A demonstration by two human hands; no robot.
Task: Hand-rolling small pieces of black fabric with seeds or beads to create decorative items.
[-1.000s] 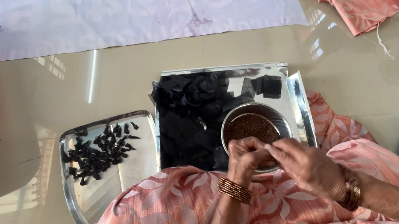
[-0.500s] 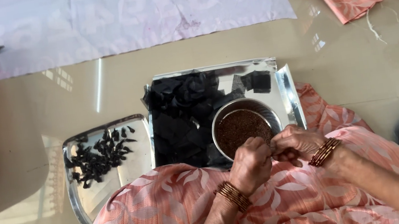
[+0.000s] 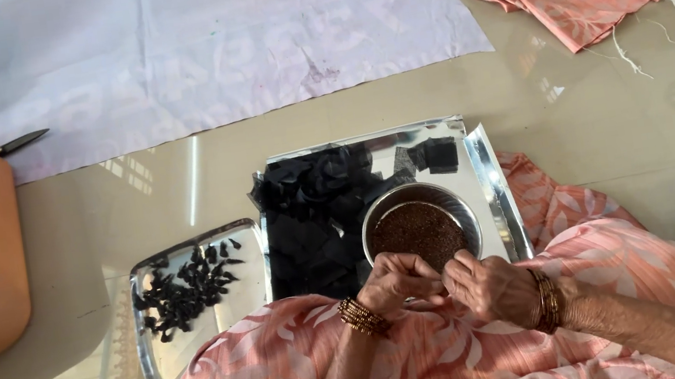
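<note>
Here, on a glossy beige tiled floor (image 3: 137, 200), the left hand (image 3: 399, 282) and right hand (image 3: 492, 286) press fingertips together, pinching something hidden, just beside the round steel bowl of brown seeds (image 3: 420, 231) on a shiny rectangular steel tray (image 3: 491, 185).

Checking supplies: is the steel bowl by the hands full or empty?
Filled, not empty: the bowl stands upright on the tray with dark brown grains covering its bottom, below the rim. How deep they lie cannot be told.

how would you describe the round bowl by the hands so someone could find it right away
Start at the shiny rectangular steel tray on the floor in front of the seated person. At its near right part, just beyond the left hand and right hand, sits a round steel bowl. It alone holds fine dark brown grains; the tray's other contents are flat black squares.
</note>
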